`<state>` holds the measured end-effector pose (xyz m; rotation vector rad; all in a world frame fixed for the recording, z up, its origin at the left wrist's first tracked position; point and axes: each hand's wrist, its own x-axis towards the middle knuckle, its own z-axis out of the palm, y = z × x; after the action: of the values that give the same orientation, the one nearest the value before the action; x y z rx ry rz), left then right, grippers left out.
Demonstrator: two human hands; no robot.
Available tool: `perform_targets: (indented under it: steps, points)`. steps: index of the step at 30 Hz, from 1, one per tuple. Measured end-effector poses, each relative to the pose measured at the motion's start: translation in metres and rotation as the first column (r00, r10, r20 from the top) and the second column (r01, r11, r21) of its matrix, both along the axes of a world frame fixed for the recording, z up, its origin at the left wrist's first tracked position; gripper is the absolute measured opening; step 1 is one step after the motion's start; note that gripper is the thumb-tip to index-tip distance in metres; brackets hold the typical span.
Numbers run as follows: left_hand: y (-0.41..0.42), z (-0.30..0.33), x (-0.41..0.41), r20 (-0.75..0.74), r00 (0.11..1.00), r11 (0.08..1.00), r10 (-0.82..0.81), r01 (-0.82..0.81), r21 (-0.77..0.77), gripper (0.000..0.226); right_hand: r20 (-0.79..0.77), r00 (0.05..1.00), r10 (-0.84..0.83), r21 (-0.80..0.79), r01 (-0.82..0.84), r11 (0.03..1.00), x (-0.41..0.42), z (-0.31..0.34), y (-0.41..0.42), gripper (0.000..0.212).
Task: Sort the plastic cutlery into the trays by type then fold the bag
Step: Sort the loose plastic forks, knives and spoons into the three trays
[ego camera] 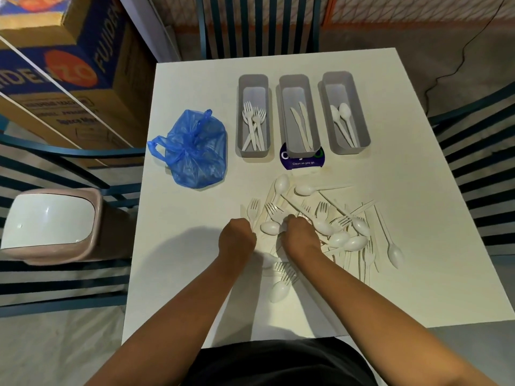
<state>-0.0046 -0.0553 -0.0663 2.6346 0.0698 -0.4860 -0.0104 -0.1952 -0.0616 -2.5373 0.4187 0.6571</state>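
Note:
A loose pile of white plastic cutlery [331,227] lies on the white table [404,168] in front of me. Both hands reach into its left side with fingers curled down. My left hand [237,236] is at the pile's left edge beside a fork [253,208]. My right hand [298,232] lies over spoons and forks; what each hand grips is hidden. Three grey trays stand at the back: the left tray [240,107] with forks, the middle tray [284,107] with knives, the right tray [359,112] with spoons. A crumpled blue bag [195,151] lies left of the trays.
A dark blue sticker [302,162] shows under the middle tray's near end. Blue chairs [259,23] surround the table. A bin with a white lid [50,221] and cardboard boxes [69,68] stand on the left.

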Motion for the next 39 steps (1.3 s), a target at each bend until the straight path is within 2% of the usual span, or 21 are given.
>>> perform_targets:
  steps: [8, 11, 14, 16, 19, 21, 24, 27, 31, 34, 36, 39]
  points:
    - [-0.008, 0.002, 0.010, -0.175, 0.982, 0.992, 0.067, -0.046, 0.120, 0.031, -0.013, 1.000, 0.014, 0.008, -0.014, 1.000, 0.004, -0.003, -0.005, 0.029]
    - [-0.010, 0.008, 0.012, -0.185, 0.972, 0.984, 0.142, -0.119, 0.132, 0.022, -0.006, 1.000, 0.031, 0.012, -0.031, 0.999, 0.006, 0.002, -0.009, 0.028]
    - [-0.008, 0.009, 0.014, -0.141, 0.961, 0.971, 0.240, -0.235, 0.048, 0.022, 0.265, 0.957, 0.118, -0.046, -0.110, 0.993, 0.007, 0.001, -0.009, 0.026]
    - [-0.008, 0.010, 0.019, -0.112, 0.944, 0.946, 0.311, -0.318, -0.053, 0.024, 0.235, 0.967, 0.093, 0.042, -0.106, 0.994, 0.015, 0.011, -0.010, 0.019]
    - [-0.008, 0.017, 0.030, -0.060, 0.929, 0.917, 0.366, -0.371, -0.148, 0.023, 0.099, 0.992, -0.083, 0.303, 0.049, 0.952, 0.036, 0.027, -0.013, 0.008]
    - [-0.009, 0.025, 0.046, -0.070, 0.915, 0.889, 0.397, -0.403, -0.218, 0.024, 0.089, 0.976, -0.200, 0.427, 0.144, 0.893, 0.055, 0.035, -0.013, 0.014]
    - [-0.008, 0.032, 0.077, -0.138, 0.886, 0.803, 0.443, -0.460, -0.378, 0.028, 0.050, 0.947, -0.317, 0.527, 0.244, 0.814, 0.082, 0.042, -0.010, 0.017]
    - [-0.009, 0.041, 0.107, -0.241, 0.838, 0.680, 0.489, -0.539, -0.497, 0.023, 0.040, 0.940, -0.338, 0.550, 0.261, 0.793, 0.110, 0.042, -0.010, 0.015]
    - [-0.009, 0.047, 0.151, -0.296, 0.820, 0.611, 0.491, -0.566, -0.554, 0.022, 0.045, 0.933, -0.357, 0.519, 0.283, 0.806, 0.154, 0.039, -0.006, 0.015]
    - [-0.009, 0.047, 0.177, -0.312, 0.817, 0.606, 0.484, -0.570, -0.555, 0.028, 0.030, 0.940, -0.339, 0.477, 0.284, 0.832, 0.180, 0.038, -0.002, 0.010]
    - [-0.010, 0.046, 0.194, -0.273, 0.847, 0.660, 0.456, -0.527, -0.535, 0.026, 0.024, 0.939, -0.344, 0.465, 0.294, 0.835, 0.196, 0.037, 0.003, 0.009]
    - [-0.011, 0.048, 0.217, -0.275, 0.863, 0.693, 0.423, -0.504, -0.516, 0.022, 0.034, 0.939, -0.341, 0.452, 0.290, 0.844, 0.221, 0.038, 0.010, 0.024]
